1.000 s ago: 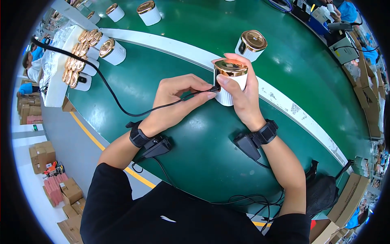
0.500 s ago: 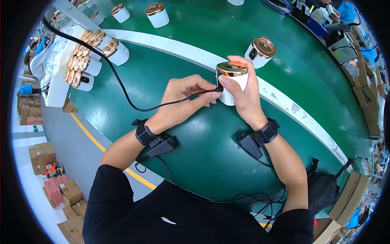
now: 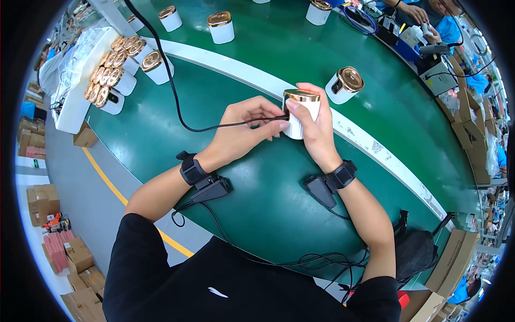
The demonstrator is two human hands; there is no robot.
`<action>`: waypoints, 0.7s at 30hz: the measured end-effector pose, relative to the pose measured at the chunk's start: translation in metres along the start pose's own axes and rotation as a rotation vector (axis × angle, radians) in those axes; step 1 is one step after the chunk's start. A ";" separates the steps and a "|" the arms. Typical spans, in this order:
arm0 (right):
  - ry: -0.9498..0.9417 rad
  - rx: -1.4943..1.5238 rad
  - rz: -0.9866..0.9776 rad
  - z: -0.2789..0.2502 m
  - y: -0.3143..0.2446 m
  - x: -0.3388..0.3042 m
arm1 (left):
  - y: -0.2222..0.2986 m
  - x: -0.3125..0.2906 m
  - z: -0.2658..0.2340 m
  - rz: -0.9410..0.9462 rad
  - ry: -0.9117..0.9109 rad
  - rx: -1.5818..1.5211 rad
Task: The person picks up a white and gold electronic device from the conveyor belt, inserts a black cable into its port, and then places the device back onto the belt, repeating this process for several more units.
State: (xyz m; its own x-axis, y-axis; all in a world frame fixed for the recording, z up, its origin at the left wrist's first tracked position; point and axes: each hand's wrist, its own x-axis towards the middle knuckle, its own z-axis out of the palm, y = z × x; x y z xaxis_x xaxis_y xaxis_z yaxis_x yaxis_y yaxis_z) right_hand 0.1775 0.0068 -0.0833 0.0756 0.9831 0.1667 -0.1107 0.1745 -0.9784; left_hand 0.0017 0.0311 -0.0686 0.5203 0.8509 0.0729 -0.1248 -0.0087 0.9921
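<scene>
My right hand [image 3: 317, 124] is closed round a white ribbed canister [image 3: 294, 127] with a shiny gold lid, holding it upright above the green table. My left hand [image 3: 242, 129] pinches the end of a black cable [image 3: 206, 130] between thumb and fingers. That end meets the dark panel on the canister's left side; my fingertips hide whether it is plugged in. Beyond my right hand, a similar canister [image 3: 343, 86] stands past the white rail.
Several gold-lidded canisters [image 3: 110, 80] crowd by a white foam tray [image 3: 72, 121] at the left; others [image 3: 221, 29] stand beyond the white rail [image 3: 236, 64]. Black cords [image 3: 322, 260] and a dark mesh bag [image 3: 416, 249] lie near right. Another person's hands [image 3: 418, 19] work at far right.
The view has shifted, bringing more of the far canisters into sight. My right hand and its canister sit slightly further left; both grips look the same, the cable end still against the panel.
</scene>
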 end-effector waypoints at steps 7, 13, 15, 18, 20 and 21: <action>0.087 -0.326 -0.181 -0.021 -0.042 0.012 | 0.004 -0.011 -0.007 0.144 -0.032 0.028; 0.634 -0.652 -0.401 -0.137 -0.080 0.042 | 0.010 -0.014 -0.020 0.131 0.102 -0.019; 0.701 -1.049 -0.288 -0.178 -0.068 0.036 | 0.010 -0.014 -0.023 0.059 0.075 -0.004; 0.536 -1.221 -0.048 -0.215 -0.044 0.024 | 0.008 -0.017 -0.019 0.060 0.034 -0.012; 0.432 -1.291 0.078 -0.211 -0.046 0.021 | 0.003 -0.017 -0.018 0.052 0.029 -0.010; 0.409 -1.488 0.037 -0.214 -0.055 0.018 | 0.004 -0.016 -0.017 0.040 0.025 -0.003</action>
State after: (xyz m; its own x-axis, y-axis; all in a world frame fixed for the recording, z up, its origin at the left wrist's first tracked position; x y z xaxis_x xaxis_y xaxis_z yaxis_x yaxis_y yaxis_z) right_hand 0.3971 0.0028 -0.0527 0.3803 0.8601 0.3399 0.9175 -0.3046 -0.2557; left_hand -0.0214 0.0266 -0.0678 0.4935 0.8627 0.1102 -0.1478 -0.0416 0.9881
